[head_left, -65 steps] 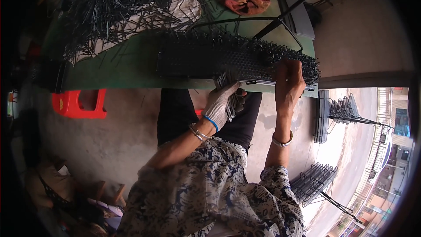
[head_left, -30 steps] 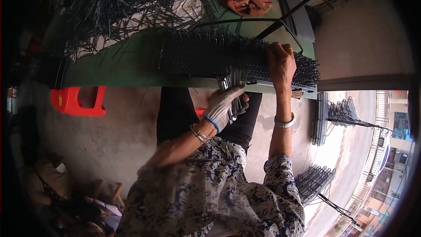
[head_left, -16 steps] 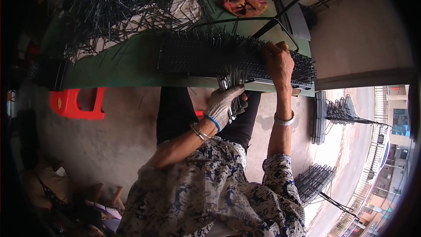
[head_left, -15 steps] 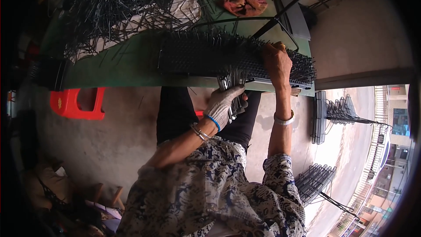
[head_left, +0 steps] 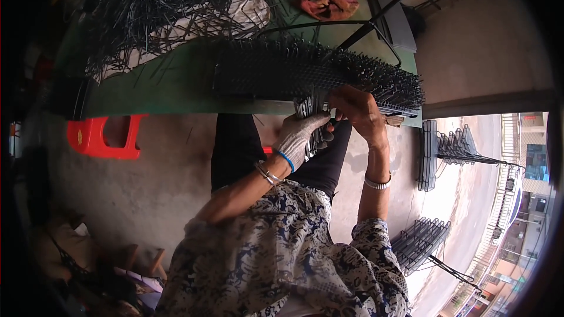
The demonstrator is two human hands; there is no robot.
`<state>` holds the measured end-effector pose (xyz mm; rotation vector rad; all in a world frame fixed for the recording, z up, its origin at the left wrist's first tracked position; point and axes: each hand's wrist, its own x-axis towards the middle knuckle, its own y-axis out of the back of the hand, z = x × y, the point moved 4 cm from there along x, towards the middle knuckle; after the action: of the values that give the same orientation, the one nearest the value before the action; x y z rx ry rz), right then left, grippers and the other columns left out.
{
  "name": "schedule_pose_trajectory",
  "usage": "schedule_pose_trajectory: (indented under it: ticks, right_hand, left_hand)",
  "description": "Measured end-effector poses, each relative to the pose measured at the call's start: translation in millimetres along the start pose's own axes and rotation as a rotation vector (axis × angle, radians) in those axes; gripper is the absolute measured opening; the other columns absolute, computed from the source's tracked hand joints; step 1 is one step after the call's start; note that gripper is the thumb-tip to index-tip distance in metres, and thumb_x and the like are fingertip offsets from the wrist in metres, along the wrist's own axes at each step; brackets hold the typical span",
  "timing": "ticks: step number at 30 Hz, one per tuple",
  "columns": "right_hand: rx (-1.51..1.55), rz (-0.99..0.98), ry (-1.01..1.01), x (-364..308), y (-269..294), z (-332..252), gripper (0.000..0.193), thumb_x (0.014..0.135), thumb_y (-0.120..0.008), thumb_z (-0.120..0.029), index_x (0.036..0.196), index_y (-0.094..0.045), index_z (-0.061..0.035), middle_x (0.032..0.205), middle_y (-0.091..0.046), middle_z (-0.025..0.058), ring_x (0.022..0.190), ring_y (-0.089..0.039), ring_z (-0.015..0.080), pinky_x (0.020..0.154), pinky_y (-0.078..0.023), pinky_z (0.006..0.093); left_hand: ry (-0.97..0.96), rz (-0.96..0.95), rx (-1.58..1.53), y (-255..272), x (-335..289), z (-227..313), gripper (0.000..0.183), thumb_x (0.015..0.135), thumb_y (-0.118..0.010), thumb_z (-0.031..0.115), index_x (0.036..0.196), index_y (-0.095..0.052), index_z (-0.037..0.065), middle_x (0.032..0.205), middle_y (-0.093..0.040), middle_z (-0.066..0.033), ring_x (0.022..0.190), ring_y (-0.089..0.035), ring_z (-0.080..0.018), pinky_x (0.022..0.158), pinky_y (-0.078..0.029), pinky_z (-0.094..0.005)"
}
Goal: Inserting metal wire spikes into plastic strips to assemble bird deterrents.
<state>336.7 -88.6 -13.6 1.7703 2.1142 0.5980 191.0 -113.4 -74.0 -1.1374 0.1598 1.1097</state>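
Note:
In my left hand (head_left: 298,132), which wears a pale work glove, a bundle of thin dark metal rods (head_left: 306,107) is gripped upright over my lap, just in front of the table edge. My bare right hand (head_left: 359,113) is at the upper right side of the bundle, its fingers bent in and pinched close to the rods; what they pinch is too small to make out. Right beyond both hands lies a long black perforated rack (head_left: 264,79) on the green table. Many short dark rods (head_left: 388,82) stand in its holes, densest at the right and along the far side.
A heap of loose dark rods (head_left: 158,12) lies on a pale cloth (head_left: 247,9) at the table's far left. Behind the rack are a black bent bar (head_left: 358,35) and a reddish cloth (head_left: 329,3). A red stool (head_left: 106,138) stands left; wire racks (head_left: 429,155) stand right.
My right hand has come down and left from the rack's right part to the bundle. My left hand keeps its hold on the rods, almost in the same place.

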Motion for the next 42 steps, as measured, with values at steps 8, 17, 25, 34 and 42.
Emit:
schedule_pose_trajectory:
  ticks: [8,17,25,34,42]
  right_hand:
    - [0.347,0.047,-0.254,-14,2,9,0.014,0.091,-0.058,-0.01,0.093,-0.062,0.0037,0.075,-0.062,0.0067,0.064,-0.063,0.0133,0.057,-0.051,0.0256]
    - [-0.098,0.861,-0.079,-10,40,13,0.009,0.093,-0.058,-0.007,0.094,-0.06,0.0016,0.076,-0.066,0.0074,0.068,-0.064,0.0115,0.065,-0.052,0.0242]
    - [-0.487,0.882,0.053,6,32,33,0.008,0.093,-0.058,-0.009,0.094,-0.06,-0.0017,0.075,-0.069,0.0072,0.064,-0.065,0.0114,0.06,-0.05,0.0248]
    - [-0.365,0.811,-0.022,5,36,25,0.008,0.093,-0.056,-0.01,0.093,-0.06,-0.003,0.072,-0.07,0.0065,0.064,-0.066,0.0105,0.059,-0.049,0.0241]
    - [-0.342,0.713,-0.022,10,41,26,0.01,0.094,-0.056,-0.01,0.093,-0.062,-0.0023,0.074,-0.071,0.0067,0.07,-0.067,0.0091,0.063,-0.051,0.0228]
  left_hand:
    - [0.01,-0.039,-0.044,-1,5,-7,0.016,0.088,-0.067,0.019,0.098,-0.068,0.007,0.084,-0.07,-0.0046,0.068,-0.067,-0.0145,0.057,-0.054,-0.0267]
    - [0.053,-0.069,-0.149,2,25,-9,0.021,0.092,-0.062,0.02,0.108,-0.062,0.005,0.094,-0.068,-0.0107,0.08,-0.07,-0.0234,0.061,-0.061,-0.0361]
    - [0.082,-0.073,-0.166,0,27,-13,0.021,0.093,-0.06,0.02,0.109,-0.061,0.006,0.095,-0.067,-0.0118,0.081,-0.069,-0.0238,0.064,-0.061,-0.039]
    - [0.112,-0.055,-0.174,4,32,-17,0.019,0.092,-0.062,0.02,0.107,-0.062,0.007,0.093,-0.067,-0.0097,0.078,-0.068,-0.0222,0.066,-0.061,-0.0418]
    - [0.103,-0.056,-0.179,7,34,-21,0.017,0.091,-0.063,0.02,0.102,-0.062,0.007,0.079,-0.063,-0.0048,0.069,-0.066,-0.0188,0.06,-0.061,-0.0379]
